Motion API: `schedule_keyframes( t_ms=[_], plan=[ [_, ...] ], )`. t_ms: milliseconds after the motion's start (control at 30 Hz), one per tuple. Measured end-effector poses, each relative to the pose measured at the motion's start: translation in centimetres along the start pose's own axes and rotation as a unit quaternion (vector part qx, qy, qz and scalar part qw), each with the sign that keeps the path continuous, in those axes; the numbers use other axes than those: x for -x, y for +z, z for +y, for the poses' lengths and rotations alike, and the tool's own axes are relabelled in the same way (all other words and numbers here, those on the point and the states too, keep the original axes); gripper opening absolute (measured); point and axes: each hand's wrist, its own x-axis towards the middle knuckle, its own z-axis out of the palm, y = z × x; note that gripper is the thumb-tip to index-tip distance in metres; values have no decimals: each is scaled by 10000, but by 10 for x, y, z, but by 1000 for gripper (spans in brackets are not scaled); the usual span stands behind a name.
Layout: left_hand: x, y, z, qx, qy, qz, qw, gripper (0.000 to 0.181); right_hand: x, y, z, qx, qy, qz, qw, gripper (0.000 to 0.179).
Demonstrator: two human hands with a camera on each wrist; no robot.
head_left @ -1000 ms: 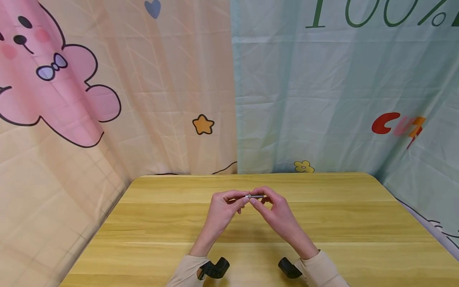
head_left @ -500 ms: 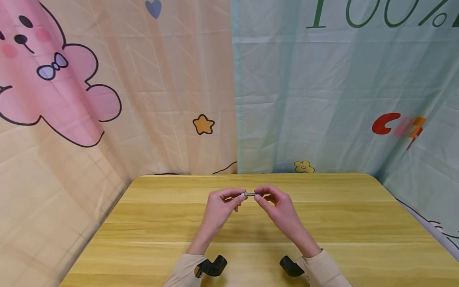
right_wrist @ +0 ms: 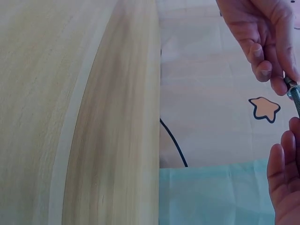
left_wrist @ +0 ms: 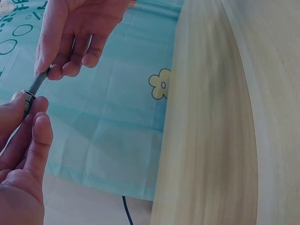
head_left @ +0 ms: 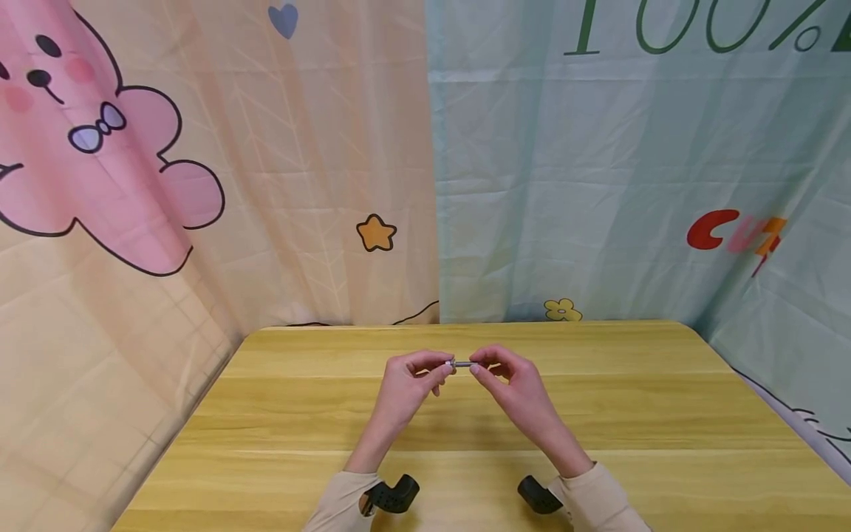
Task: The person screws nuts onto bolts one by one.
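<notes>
A small metal bolt (head_left: pixel 463 363) lies roughly level between both hands, above the table. My left hand (head_left: pixel 407 383) pinches its thicker end between thumb and fingertips. My right hand (head_left: pixel 517 384) pinches the far end of the shank with thumb and index finger. In the left wrist view the threaded shank (left_wrist: pixel 37 83) shows between the hands, with a nut-like collar (left_wrist: pixel 28 96) beside the left fingertips. The right wrist view catches the bolt (right_wrist: pixel 295 93) at its right edge, partly cut off. The fingertips cover both ends.
A wooden table (head_left: pixel 299 421) spreads beneath the hands. Printed curtains (head_left: pixel 565 185) hang behind it and along the sides. Black wrist-worn devices (head_left: pixel 395 493) sit at both cuffs.
Compared with one second ago, the hands have drawn slightly apart, and more of the bolt's shank shows between them. Over the last half second they have hardly moved.
</notes>
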Motion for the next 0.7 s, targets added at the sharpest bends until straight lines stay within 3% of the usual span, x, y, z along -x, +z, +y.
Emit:
schedule_keyframes(
  t_ms=[267,700],
  plan=[
    [-2,-8,-7,-184,-166,-362,9990,17,1,5,3,183,294,-88,9994,9],
    [-18,-17,-33,-514,-647,-715,9940,19,-13,16,27,289,909,-385,9947,7]
  ],
)
